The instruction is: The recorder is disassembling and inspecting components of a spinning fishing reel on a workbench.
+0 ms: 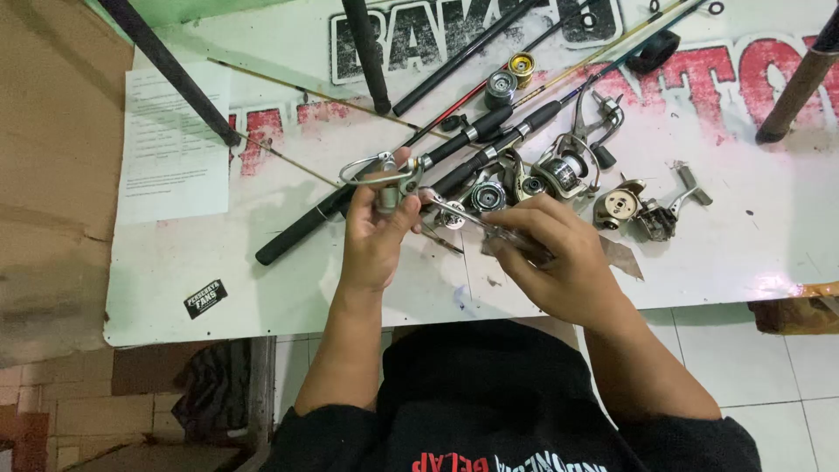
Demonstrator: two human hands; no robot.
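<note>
The left hand (374, 234) grips a silver metal spinning reel (386, 182) above the white printed board (262, 262). At three o'clock, the right hand (551, 253) pinches its slim silver crank handle (472, 218), fingers closed.

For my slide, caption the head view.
Left hand holds a fishing reel; right hand grips its handle, above a white table.

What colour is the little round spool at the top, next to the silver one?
The small spool is gold-yellow, lying beside a silver spool on the white table. The head view shows it.
</note>
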